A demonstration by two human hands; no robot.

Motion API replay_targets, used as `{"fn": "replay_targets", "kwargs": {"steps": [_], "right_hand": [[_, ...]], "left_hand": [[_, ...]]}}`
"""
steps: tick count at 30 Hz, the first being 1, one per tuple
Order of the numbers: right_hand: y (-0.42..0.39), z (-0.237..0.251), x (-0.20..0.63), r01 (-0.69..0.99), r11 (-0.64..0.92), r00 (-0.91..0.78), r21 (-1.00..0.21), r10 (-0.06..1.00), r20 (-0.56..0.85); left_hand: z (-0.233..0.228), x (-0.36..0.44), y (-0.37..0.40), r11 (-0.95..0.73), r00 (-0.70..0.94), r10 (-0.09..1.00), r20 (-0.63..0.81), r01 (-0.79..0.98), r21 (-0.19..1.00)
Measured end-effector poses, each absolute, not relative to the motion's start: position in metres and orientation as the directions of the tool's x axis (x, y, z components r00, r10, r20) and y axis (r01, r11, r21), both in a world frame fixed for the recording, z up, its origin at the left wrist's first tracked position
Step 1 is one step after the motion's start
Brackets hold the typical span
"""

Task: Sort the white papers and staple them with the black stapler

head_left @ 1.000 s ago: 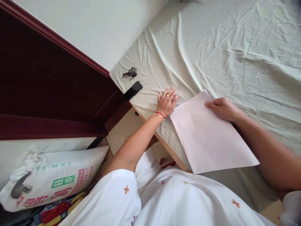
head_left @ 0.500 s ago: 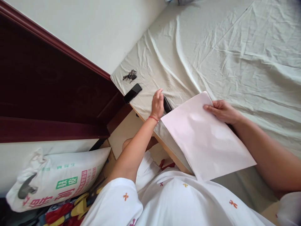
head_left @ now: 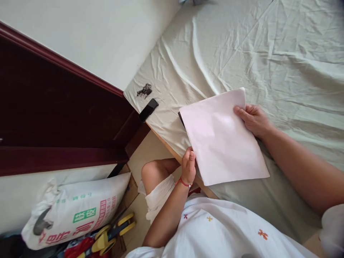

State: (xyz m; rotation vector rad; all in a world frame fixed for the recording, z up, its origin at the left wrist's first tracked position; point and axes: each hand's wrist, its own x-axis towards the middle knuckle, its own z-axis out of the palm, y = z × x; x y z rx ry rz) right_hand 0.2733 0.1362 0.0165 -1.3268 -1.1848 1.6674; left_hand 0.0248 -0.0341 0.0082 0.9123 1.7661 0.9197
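Observation:
A large pale pink sheet of paper (head_left: pixel 221 138) lies on the wrinkled light green bed sheet (head_left: pixel 282 53), near the bed's edge. My right hand (head_left: pixel 252 120) holds its far right edge, thumb on top. My left hand (head_left: pixel 189 165) pinches its near left edge, a red string around the wrist. At the sheet's far left corner a small dark object (head_left: pixel 181 118) peeks out, mostly hidden under the paper.
A black phone (head_left: pixel 148 110) and a bunch of keys (head_left: pixel 144 90) lie at the bed's corner. Dark red wooden panelling (head_left: pixel 59 118) stands to the left. A printed white sack (head_left: pixel 77 211) and yellow-handled tools (head_left: pixel 113 231) are on the floor.
My left hand left the bed sheet beyond the paper and came back to grip the paper's near left edge. The paper turned and shifted further onto the bed, now covering the dark object.

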Motion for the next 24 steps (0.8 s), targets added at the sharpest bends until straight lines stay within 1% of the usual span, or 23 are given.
{"fn": "replay_targets", "kwargs": {"steps": [4, 8, 11, 13, 15, 17, 20, 24], "right_hand": [[0.138, 0.011, 0.273, -0.035, -0.340, -0.211, -0.940, 0.922, -0.325], [0.139, 0.010, 0.273, -0.077, -0.361, -0.160, -0.929, 0.925, -0.346], [0.141, 0.011, 0.274, -0.107, -0.349, -0.115, -0.931, 0.934, -0.337], [0.142, 0.012, 0.274, -0.126, -0.333, -0.093, -0.934, 0.942, -0.324], [0.142, 0.012, 0.274, -0.141, -0.326, -0.085, -0.935, 0.945, -0.317], [0.142, 0.012, 0.274, -0.153, -0.326, -0.106, -0.933, 0.944, -0.312], [0.140, 0.010, 0.274, -0.140, -0.334, -0.204, -0.932, 0.931, -0.303], [0.140, 0.004, 0.274, -0.115, -0.279, -0.366, -0.953, 0.904, -0.221]], "left_hand": [[0.012, 0.035, -0.025, 0.344, -0.317, 0.912, -0.260, 0.244, 0.907], [0.014, 0.039, -0.030, 0.338, -0.294, 0.921, -0.254, 0.284, 0.897], [0.015, 0.038, -0.041, 0.326, -0.266, 0.931, -0.252, 0.291, 0.899], [0.015, 0.036, -0.049, 0.357, -0.246, 0.922, -0.297, 0.252, 0.899], [0.014, 0.034, -0.056, 0.447, -0.212, 0.887, -0.410, 0.173, 0.877], [0.014, 0.032, -0.062, 0.550, -0.156, 0.833, -0.531, 0.119, 0.827], [0.019, 0.029, -0.072, 0.630, -0.094, 0.776, -0.624, 0.148, 0.762], [0.025, 0.024, -0.099, 0.671, -0.089, 0.739, -0.668, 0.185, 0.718]]}}
